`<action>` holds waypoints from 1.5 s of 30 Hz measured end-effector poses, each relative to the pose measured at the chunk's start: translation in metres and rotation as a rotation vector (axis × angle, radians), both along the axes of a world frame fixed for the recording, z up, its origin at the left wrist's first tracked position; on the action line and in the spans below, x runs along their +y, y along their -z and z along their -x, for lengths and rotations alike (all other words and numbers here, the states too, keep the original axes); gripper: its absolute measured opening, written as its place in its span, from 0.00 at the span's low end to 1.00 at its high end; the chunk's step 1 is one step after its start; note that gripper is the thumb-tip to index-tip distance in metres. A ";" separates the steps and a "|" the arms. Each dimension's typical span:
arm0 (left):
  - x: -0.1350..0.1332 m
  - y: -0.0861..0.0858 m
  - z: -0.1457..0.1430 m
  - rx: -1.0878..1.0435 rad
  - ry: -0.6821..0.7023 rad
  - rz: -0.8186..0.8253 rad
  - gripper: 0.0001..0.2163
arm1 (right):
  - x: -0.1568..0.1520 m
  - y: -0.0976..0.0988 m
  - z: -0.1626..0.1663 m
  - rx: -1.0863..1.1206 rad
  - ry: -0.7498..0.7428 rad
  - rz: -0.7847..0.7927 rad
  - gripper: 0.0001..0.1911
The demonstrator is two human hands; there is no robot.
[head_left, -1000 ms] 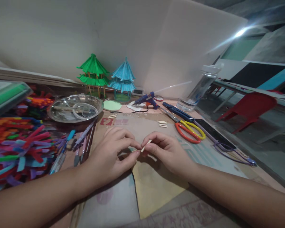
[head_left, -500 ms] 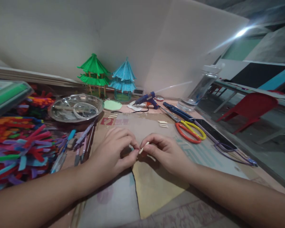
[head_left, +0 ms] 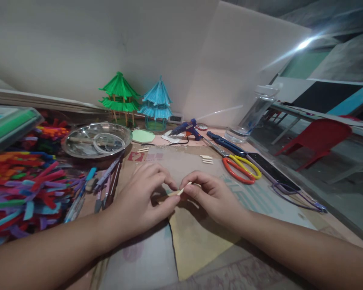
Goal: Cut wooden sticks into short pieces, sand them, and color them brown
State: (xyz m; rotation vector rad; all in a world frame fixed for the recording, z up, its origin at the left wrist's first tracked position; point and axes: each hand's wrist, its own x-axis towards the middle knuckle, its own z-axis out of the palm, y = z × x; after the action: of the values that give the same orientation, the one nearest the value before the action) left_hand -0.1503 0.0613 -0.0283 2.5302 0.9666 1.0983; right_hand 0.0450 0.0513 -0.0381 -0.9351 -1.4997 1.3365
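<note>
My right hand (head_left: 210,194) pinches a short pale wooden stick (head_left: 185,188) between thumb and index finger, tilted over the work surface. Facing it, my left hand (head_left: 148,193) has its thumb and index fingertips at the stick's lower end. A second pale strip seems to lie between the left fingers, partly hidden. Beneath both hands is a piece of yellowish card (head_left: 199,245). Short cut sticks (head_left: 207,159) lie in a small row beyond my right hand, and more sticks (head_left: 143,150) lie beyond my left.
Scissors (head_left: 242,169), a dark-handled tool (head_left: 225,141), a phone (head_left: 269,171) and a bottle (head_left: 251,117) stand right. A glue gun (head_left: 187,129) sits behind, near green (head_left: 119,98) and blue (head_left: 159,100) pagoda models. Left are a clear dish (head_left: 75,151) and pipe cleaners (head_left: 24,193).
The fingertips have shifted slightly. The left index finger and thumb have parted a little, showing a pale strip between them. The right hand keeps its pinch on the stick.
</note>
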 end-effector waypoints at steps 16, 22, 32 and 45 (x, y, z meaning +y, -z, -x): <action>-0.001 -0.002 0.000 0.025 0.031 0.010 0.07 | 0.002 -0.005 0.002 -0.156 0.002 -0.096 0.06; -0.007 -0.010 -0.001 -0.013 0.049 0.025 0.08 | 0.005 -0.010 0.006 -0.232 -0.051 -0.084 0.06; -0.001 0.001 0.001 -0.017 -0.026 0.066 0.02 | 0.001 0.003 0.006 0.042 0.027 0.053 0.13; 0.000 0.000 0.002 0.021 0.017 0.066 0.06 | 0.002 0.006 0.005 0.082 0.001 0.069 0.14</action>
State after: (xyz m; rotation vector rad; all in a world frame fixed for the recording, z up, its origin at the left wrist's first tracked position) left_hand -0.1523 0.0610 -0.0282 2.4980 0.9677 1.0200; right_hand 0.0397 0.0536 -0.0443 -0.9125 -1.3984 1.4172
